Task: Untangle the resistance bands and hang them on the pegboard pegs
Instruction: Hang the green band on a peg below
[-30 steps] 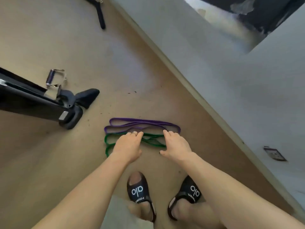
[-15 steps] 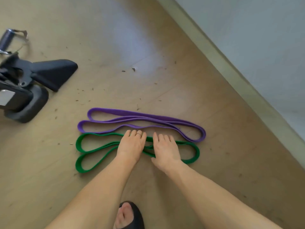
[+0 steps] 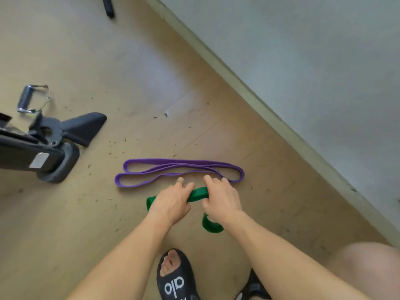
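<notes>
Green band [image 3: 197,194] held in both hands' closed grip, left hand [image 3: 171,204], right hand [image 3: 223,200]; sandal [image 3: 175,280] reads "alo".

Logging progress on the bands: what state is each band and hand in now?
Green rubber resistance band: gathered up, held by both hands, ends dangling.
Purple rubber resistance band: flat on floor, folded loops, untouched.
Left hand: grips green band.
Right hand: grips green band.

Bare floor [image 3: 151,68] lies open ahead of the hands; a black machine base [image 3: 54,152] blocks the far left, the wall [image 3: 303,61] the right.
</notes>
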`<state>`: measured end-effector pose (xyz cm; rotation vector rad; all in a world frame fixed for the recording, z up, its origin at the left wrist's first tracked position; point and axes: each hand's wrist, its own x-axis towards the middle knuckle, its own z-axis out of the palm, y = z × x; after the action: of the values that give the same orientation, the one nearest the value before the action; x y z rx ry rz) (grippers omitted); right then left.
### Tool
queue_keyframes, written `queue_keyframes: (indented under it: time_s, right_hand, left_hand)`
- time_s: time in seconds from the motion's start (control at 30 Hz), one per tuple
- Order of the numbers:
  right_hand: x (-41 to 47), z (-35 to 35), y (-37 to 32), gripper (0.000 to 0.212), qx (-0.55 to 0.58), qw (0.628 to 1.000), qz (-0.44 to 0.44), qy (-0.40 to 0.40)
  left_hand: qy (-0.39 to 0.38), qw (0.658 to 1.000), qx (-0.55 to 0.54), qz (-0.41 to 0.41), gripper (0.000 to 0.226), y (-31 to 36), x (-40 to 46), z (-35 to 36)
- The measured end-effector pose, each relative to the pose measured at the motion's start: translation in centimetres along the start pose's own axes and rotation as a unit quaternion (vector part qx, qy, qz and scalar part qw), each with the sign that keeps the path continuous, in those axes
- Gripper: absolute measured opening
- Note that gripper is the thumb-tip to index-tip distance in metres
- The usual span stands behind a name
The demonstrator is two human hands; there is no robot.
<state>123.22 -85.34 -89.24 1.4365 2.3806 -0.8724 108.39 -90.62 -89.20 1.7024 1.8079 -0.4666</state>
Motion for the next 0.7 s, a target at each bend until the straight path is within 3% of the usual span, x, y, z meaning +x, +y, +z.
queue_keyframes:
  time_s: [0.17,0.33,0.4,0.57,0.7]
  right_hand:
    - [-10.5,-14.5,-3.3,0.039,0.125,0.987,0.071,0.069]
    - [-22.1,-30.3,-5.4,0.054,0.221,0.956,0.119,0.154]
    - [-26.7,-35.9,-5.8,0.041,0.235,0.942,0.137,0.195]
    - [-38.2,-46.5,-6.2,0.015,0.293,0.89,0.188,0.294]
    - [-45.9,-52.5,-5.6,0.015,0.312,0.844,0.212,0.382]
  left_hand:
    - [0.035,0.997,-0.027,0.056,0.058,4.8,-10.0,-15.3]
    - [0.041,0.982,-0.125,0.139,0.034,11.6,-20.4,-30.1]
    - [0.041,0.975,-0.122,0.183,0.018,14.7,-24.1,-35.6]
    - [0.073,0.942,-0.124,0.303,0.026,22.9,-31.3,-46.0]
    - [0.079,0.927,-0.086,0.357,0.032,29.9,-35.4,-51.5]
